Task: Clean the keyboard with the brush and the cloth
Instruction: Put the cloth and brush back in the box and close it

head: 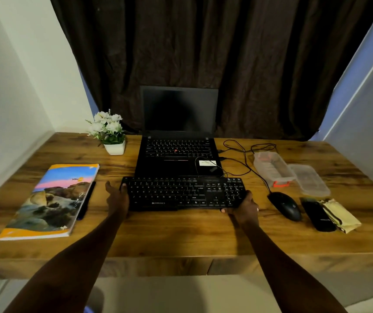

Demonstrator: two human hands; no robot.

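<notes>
A black full-size keyboard lies on the wooden desk just in front of an open laptop. My left hand grips its left end, thumb on top of the edge. At the right front corner my right hand holds the keyboard, with fingertips curled under the front edge. A folded yellow cloth lies at the far right of the desk, beside a flat black object. No brush can be made out clearly; a clear plastic box holds something orange-red.
The laptop stands open behind the keyboard, with cables trailing right. A black mouse sits right of the keyboard, and a clear lid lies by the box. To the left are a notebook, a pen and a potted plant.
</notes>
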